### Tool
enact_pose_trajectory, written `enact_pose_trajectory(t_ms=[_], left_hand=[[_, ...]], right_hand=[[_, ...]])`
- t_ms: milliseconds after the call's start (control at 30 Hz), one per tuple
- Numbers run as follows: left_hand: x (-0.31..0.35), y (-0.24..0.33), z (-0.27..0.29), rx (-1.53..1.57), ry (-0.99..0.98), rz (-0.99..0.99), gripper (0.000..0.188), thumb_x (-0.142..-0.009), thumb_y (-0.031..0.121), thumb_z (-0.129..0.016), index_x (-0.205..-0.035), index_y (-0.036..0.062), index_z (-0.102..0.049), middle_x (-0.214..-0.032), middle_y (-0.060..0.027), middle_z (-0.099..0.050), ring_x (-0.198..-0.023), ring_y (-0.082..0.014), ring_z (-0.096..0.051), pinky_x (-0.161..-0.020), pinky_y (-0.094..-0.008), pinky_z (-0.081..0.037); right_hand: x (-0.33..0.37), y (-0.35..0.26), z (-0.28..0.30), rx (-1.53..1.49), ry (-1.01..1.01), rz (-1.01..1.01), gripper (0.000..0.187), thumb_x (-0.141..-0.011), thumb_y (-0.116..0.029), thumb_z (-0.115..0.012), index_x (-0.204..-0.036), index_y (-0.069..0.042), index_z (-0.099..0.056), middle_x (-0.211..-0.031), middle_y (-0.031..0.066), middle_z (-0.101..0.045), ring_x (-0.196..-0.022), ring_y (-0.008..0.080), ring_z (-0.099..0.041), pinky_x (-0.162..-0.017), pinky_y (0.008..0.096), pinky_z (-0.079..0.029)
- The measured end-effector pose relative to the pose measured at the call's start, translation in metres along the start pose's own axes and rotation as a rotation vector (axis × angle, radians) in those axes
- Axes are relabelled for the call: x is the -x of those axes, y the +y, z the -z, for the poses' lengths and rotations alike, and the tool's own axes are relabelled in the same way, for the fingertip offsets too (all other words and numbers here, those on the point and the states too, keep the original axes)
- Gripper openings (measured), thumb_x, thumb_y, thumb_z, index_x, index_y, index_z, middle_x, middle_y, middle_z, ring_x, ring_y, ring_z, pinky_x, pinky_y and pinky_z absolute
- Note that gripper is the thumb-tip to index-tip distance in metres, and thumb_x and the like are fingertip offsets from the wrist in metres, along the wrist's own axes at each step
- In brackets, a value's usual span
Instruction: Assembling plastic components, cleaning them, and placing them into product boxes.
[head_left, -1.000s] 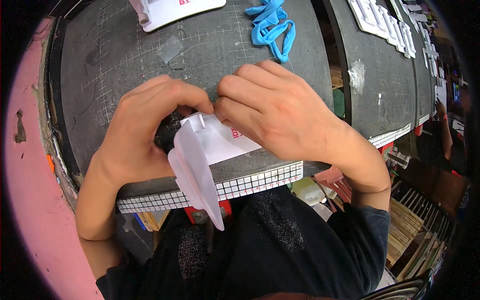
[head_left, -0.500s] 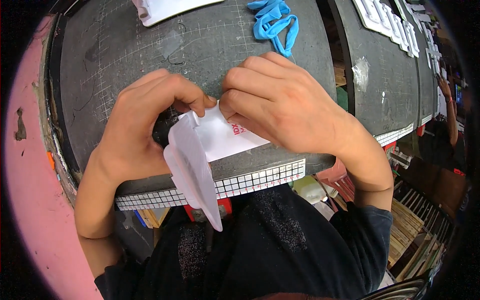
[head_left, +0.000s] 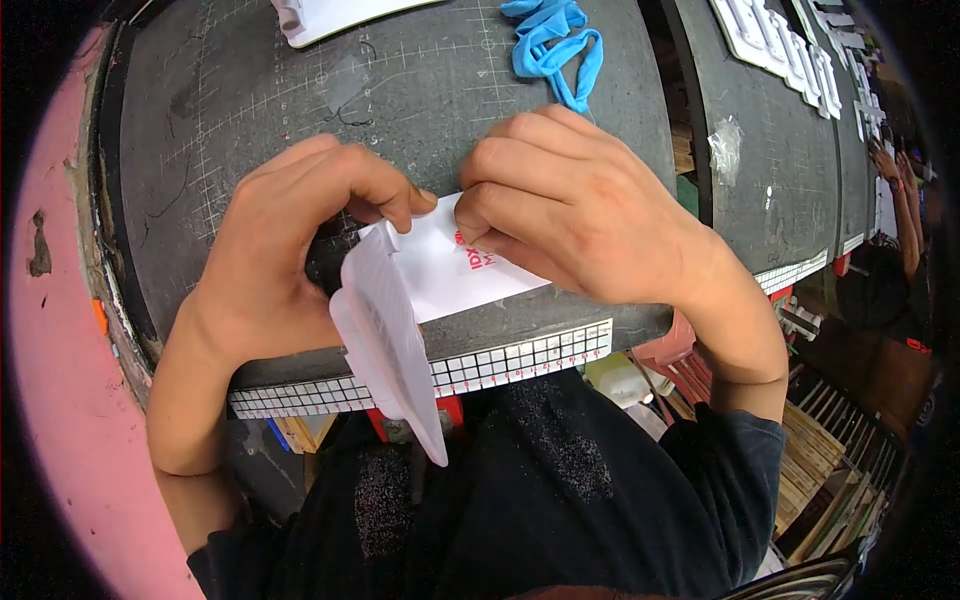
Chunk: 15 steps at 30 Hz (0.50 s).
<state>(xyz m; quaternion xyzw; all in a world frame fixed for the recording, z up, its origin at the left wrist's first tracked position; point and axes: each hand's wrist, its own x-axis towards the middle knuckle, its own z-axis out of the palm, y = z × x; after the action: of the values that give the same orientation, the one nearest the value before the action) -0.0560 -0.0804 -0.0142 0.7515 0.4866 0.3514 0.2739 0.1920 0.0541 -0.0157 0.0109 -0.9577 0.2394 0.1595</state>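
A white plastic piece [head_left: 425, 280] with a flat panel bearing red print lies just above the near side of the dark work table. From the panel's left end a ribbed, pale flange [head_left: 385, 335] stands up toward me, overlapping the table edge. My left hand [head_left: 285, 240] is closed round that end, its thumb and forefinger meeting at the panel's far corner. My right hand [head_left: 575, 205] is closed, fingertips pinched together against the panel over the red print. Whatever its fingers may hold is hidden beneath them.
A blue cloth strip [head_left: 560, 50] lies crumpled at the far side of the table [head_left: 420, 100]. Another white piece [head_left: 350, 15] rests at the far edge. White parts [head_left: 780, 50] sit on the right-hand table, near clear plastic film [head_left: 725, 150]. A gridded ruler [head_left: 510, 362] borders the near edge.
My right hand has shifted slightly right along the panel, uncovering more of the red print. My left hand keeps its grip, and the white plastic piece has barely moved.
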Motion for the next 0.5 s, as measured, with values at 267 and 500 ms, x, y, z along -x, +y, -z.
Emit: enact_pose_trajectory(t_ms=[267,500], left_hand=[[0.001,0.0,-0.001,0.008,0.014,0.001,0.052,-0.063,0.019,-0.096,-0.109,0.0064,-0.075,-0.097,-0.0045,-0.074,-0.083,-0.0231,-0.067,-0.073,-0.0342,-0.056],[0.0,0.005,0.001,0.0,-0.037,0.08,0.062,-0.056,0.03,-0.106,-0.096,0.0111,-0.062,-0.107,-0.0137,-0.081,-0.092,-0.024,-0.072,-0.081,-0.0358,-0.053]], right_hand=[[0.001,-0.001,-0.002,0.042,0.048,0.037,0.013,-0.092,-0.022,-0.068,-0.095,-0.009,-0.068,-0.097,0.0039,-0.056,-0.097,0.0226,-0.06,-0.084,0.0375,-0.048],[0.005,0.001,0.023,-0.091,0.094,-0.131,0.028,-0.076,-0.001,-0.08,-0.104,-0.004,-0.078,-0.102,0.0102,-0.068,-0.096,0.0297,-0.069,-0.081,0.0388,-0.055]])
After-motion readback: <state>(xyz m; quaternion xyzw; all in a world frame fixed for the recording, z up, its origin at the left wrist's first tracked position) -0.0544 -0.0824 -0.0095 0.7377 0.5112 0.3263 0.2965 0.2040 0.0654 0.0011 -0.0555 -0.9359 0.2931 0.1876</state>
